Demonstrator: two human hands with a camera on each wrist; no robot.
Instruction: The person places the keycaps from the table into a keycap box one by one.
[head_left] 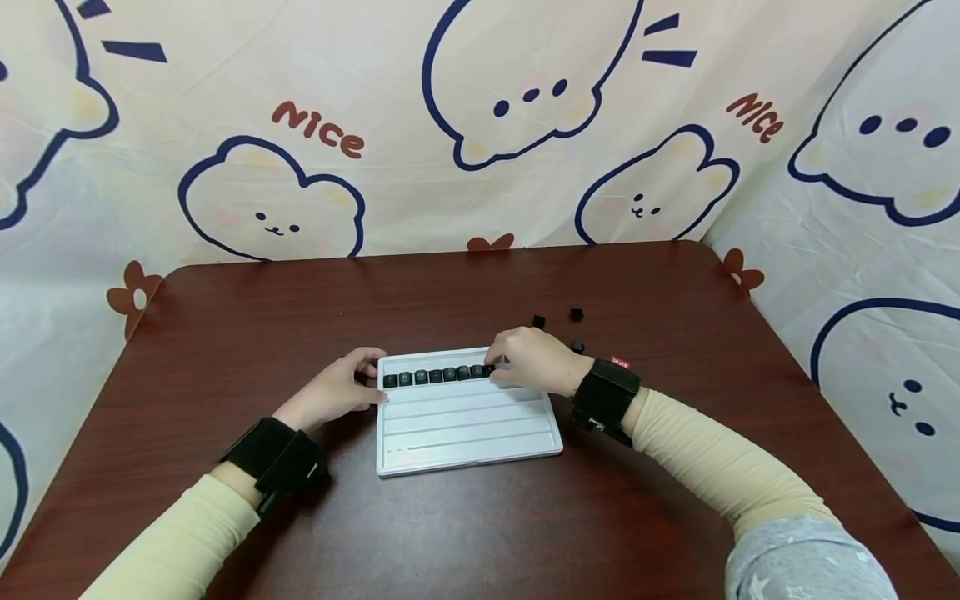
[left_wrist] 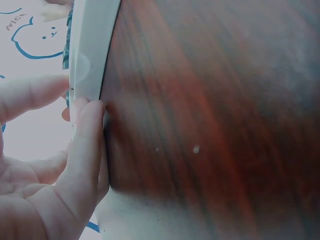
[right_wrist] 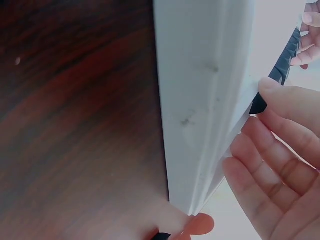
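A white ridged tray (head_left: 465,421) lies on the table, with a row of black keycaps (head_left: 436,377) standing along its far groove. At the tray's left edge, my left hand (head_left: 347,387) grips the rim between thumb and fingers. My right hand (head_left: 534,360) reaches over the tray's far right part and pinches a black keycap (right_wrist: 258,104) at the row's right end, between thumb and index finger in the right wrist view. That keycap is mostly hidden by the hand in the head view. The nearer grooves hold no keycaps.
Loose black keycaps lie behind my right hand: one (head_left: 576,314) farthest back, another (head_left: 539,321) just beyond the knuckles, a third (head_left: 577,346) near the wrist. The dark wooden table (head_left: 285,308) ends at a printed cloth (head_left: 405,200) behind and at the sides.
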